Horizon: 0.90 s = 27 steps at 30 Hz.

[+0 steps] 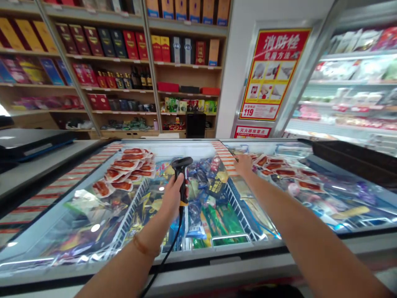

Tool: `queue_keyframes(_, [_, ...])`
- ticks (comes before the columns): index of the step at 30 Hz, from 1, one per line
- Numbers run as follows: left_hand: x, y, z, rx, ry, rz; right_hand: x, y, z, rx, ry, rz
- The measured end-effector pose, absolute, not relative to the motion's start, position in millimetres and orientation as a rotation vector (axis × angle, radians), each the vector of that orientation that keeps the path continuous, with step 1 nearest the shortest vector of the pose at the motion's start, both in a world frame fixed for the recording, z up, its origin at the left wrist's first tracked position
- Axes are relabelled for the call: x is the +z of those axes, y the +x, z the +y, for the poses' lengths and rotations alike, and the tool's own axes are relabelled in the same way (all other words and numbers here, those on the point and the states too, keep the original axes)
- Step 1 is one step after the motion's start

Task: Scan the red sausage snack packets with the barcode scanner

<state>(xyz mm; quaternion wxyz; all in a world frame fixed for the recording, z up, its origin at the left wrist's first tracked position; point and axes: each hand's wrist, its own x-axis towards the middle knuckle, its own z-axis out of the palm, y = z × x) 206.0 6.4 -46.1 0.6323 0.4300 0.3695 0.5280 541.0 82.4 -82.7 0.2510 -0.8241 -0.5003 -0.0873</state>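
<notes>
My left hand is wrapped round the handle of a black barcode scanner, held upright over the chest freezer. A black cable runs down from its base. My right arm stretches forward, and my right hand is at the red-striped edge strip of the freezer's glass. Its fingers are curled in; a small dark bit shows at the fingertips, too small to name. Below the scanner, white wire baskets hold colourful bagged frozen goods. Packs of reddish sausages lie left of my left hand, and more sausage packs right of my right hand.
The freezer's front rim runs across close to me. A dark flat case sits at left, a long black tray at right. Behind stand shelves of boxes and bottles, a red poster and a lit fridge.
</notes>
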Motion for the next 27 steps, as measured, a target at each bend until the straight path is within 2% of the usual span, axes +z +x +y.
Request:
queue_keyframes(5, [-58, 200, 8, 1.154, 1.128, 0.906, -71, 601, 71, -0.316, -2.397, -1.538])
queue_keyframes(12, [-69, 195, 17, 1.168, 1.216, 0.922, -51, 634, 79, -0.251, -2.508, -1.735])
queue_keyframes(23, [-68, 194, 9, 1.140, 1.217, 0.891, -55, 632, 84, -0.411, -2.549, -1.762])
queue_keyframes(27, [-72, 195, 12, 1.149, 1.224, 0.869, -46, 614, 91, -0.539, -2.412, -1.798])
